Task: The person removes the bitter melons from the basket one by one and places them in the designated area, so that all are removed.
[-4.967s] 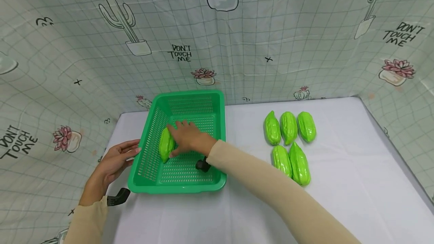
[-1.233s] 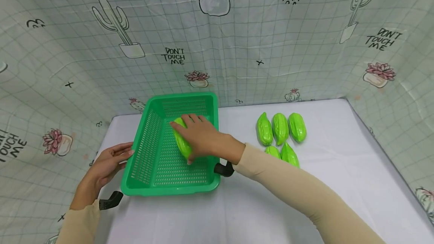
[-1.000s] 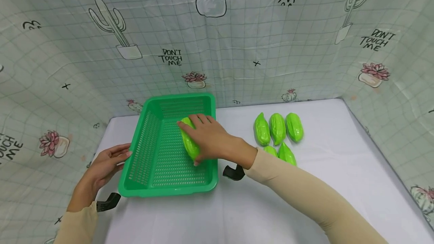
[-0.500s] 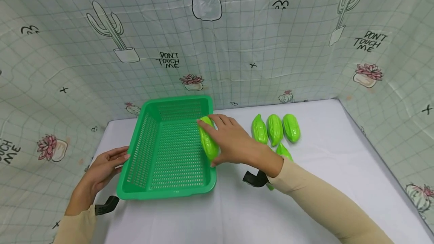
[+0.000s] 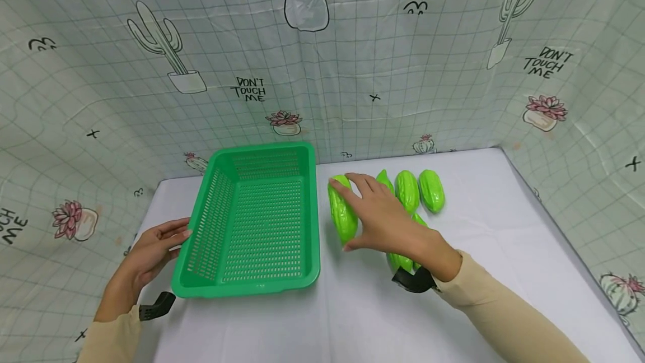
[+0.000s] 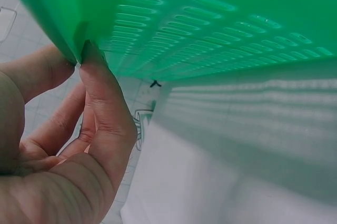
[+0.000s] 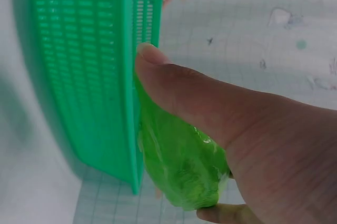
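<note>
My right hand [image 5: 388,223] grips a bright green bitter melon [image 5: 340,214] with thumb and fingers, just beyond the right side of a green plastic basket [image 5: 247,289]. The right wrist view shows the thumb lying along the ridged bitter melon [image 7: 179,166], which overlaps the basket's side. With thumb and finger, my left hand [image 5: 155,251] pinches the basket's left rim; in the left wrist view the basket wall [image 6: 174,39] slopes above that hand. No melon lies inside the basket. The right hand and wrist partly hide other bitter melons [image 5: 400,262] behind them.
More bitter melons [image 5: 407,192] lie in two close rows on the white tablecloth [image 5: 504,251], right of the basket. A cactus-print cloth [image 5: 353,66] rises behind and on both sides. A black wrist mount [image 5: 414,280] juts below the right wrist.
My right hand took hold of the bitter melon in the basket and carried it right, over the rim and out. The left hand stays on the basket's left rim.
</note>
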`<state>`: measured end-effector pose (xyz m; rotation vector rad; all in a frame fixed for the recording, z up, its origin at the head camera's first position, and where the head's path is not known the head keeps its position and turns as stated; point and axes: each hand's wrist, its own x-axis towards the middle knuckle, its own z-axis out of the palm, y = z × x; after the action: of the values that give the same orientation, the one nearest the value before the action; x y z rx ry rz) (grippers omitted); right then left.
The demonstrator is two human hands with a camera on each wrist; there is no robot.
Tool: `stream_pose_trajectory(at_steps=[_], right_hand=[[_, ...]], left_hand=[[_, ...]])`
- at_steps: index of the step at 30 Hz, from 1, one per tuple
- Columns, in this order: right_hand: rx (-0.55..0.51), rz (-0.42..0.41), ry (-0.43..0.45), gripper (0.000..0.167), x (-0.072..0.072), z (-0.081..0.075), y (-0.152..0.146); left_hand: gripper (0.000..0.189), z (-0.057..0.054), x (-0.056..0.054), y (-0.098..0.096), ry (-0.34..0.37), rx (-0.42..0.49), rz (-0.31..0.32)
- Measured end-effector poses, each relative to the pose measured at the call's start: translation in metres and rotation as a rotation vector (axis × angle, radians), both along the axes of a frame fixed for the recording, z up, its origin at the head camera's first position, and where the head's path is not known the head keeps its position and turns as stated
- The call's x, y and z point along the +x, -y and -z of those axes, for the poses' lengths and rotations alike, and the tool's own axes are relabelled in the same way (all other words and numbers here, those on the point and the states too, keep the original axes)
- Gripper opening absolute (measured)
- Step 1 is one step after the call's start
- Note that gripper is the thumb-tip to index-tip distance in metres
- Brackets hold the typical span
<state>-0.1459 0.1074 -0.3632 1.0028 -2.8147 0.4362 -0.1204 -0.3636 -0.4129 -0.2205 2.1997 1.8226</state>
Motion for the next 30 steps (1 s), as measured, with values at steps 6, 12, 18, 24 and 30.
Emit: stream_pose_trajectory(at_steps=[6, 12, 18, 24, 30], right_hand=[[-0.012, 0.044, 0.014, 0.125, 0.004, 0.006, -0.022], [-0.003, 0.080, 0.017, 0.126, 0.009, 0.014, -0.041], [-0.015, 0.102, -0.002, 0.124, 0.014, 0.020, -0.059], [-0.002, 0.122, -0.031, 0.124, 0.021, 0.027, -0.074], [0.009, 0.150, -0.038, 0.126, 0.027, 0.035, -0.088]], left_hand=[[0.041, 0.001, 0.001, 0.000, 0.004, -0.008, -0.003], [0.049, 0.001, 0.000, -0.001, 0.008, -0.020, -0.003], [0.048, -0.001, -0.001, -0.001, 0.009, -0.021, 0.001], [0.032, -0.001, -0.002, -0.001, 0.018, 0.002, -0.011], [0.029, 0.001, -0.001, 0.000, 0.017, 0.007, -0.020]])
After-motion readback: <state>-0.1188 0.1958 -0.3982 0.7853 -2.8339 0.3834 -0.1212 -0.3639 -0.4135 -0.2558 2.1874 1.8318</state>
